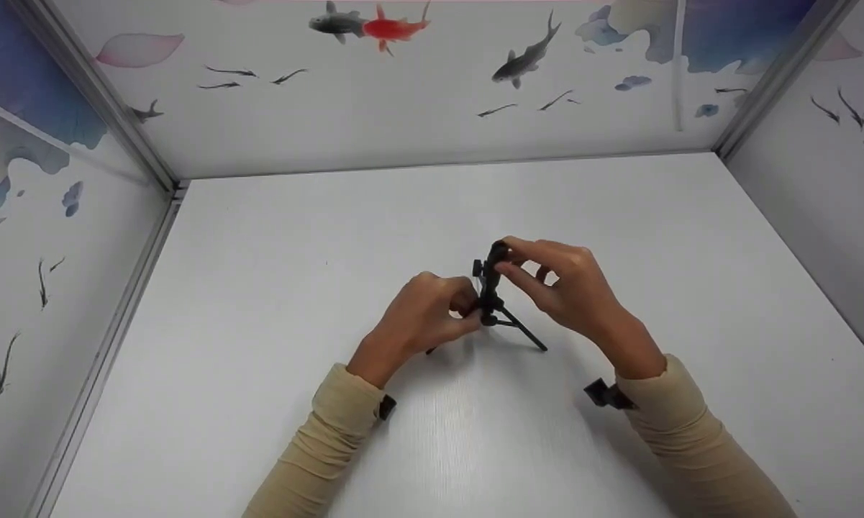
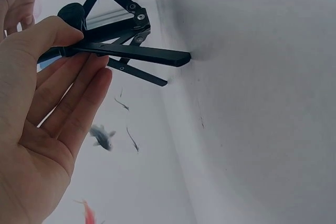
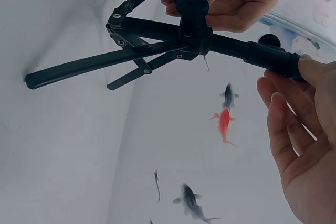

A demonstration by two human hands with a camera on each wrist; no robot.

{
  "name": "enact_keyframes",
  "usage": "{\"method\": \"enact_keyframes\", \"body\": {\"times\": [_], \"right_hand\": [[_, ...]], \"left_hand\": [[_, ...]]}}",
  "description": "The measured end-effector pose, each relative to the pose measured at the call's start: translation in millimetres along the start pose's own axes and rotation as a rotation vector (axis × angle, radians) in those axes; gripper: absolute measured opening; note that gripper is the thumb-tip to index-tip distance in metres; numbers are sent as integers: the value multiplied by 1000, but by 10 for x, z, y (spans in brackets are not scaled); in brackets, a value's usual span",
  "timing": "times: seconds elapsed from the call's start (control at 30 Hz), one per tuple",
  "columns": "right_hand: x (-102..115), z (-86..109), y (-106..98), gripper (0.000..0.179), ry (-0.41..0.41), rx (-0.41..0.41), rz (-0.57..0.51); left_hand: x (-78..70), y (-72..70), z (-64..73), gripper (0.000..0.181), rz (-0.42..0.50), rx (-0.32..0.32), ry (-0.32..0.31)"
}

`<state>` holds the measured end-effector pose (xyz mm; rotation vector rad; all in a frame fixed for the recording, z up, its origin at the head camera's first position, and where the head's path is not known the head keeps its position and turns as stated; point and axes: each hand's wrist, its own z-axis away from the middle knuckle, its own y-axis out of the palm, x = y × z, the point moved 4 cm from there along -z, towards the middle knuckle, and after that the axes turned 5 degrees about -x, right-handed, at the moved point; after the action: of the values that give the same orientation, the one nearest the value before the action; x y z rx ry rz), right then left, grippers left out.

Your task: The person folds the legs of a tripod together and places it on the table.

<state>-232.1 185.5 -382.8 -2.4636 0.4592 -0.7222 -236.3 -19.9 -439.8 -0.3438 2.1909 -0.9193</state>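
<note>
A small black tripod (image 1: 524,334) stands on the white table with its legs spread. Low on it, my left hand (image 1: 432,309) pinches the tripod near the collar where the legs meet, thumb and fingertips on it. In the left wrist view the thumb of that left hand (image 2: 47,93) presses by a round knob (image 2: 72,15). My right hand (image 1: 568,288) pinches the top of the tripod's column between thumb and fingers. The right wrist view shows the column (image 3: 228,46), a side knob (image 3: 192,6) and the right hand (image 3: 310,124) at the upper end.
The white table (image 1: 259,244) is bounded by white panels (image 1: 432,108) printed with fish, set in metal frames (image 1: 115,93). Small black devices (image 1: 608,394) are strapped at both wrists, over beige sleeves (image 1: 680,417).
</note>
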Motion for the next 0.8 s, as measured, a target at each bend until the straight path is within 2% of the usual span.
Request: {"method": "enact_keyframes", "body": {"times": [0.27, 0.8], "right_hand": [[0, 3, 4, 30, 6, -10, -39], [11, -1, -9, 31, -2, 13, -8]], "left_hand": [[2, 5, -3, 6, -11, -3, 3], [-9, -23, 0, 6, 43, -1, -11]]}}
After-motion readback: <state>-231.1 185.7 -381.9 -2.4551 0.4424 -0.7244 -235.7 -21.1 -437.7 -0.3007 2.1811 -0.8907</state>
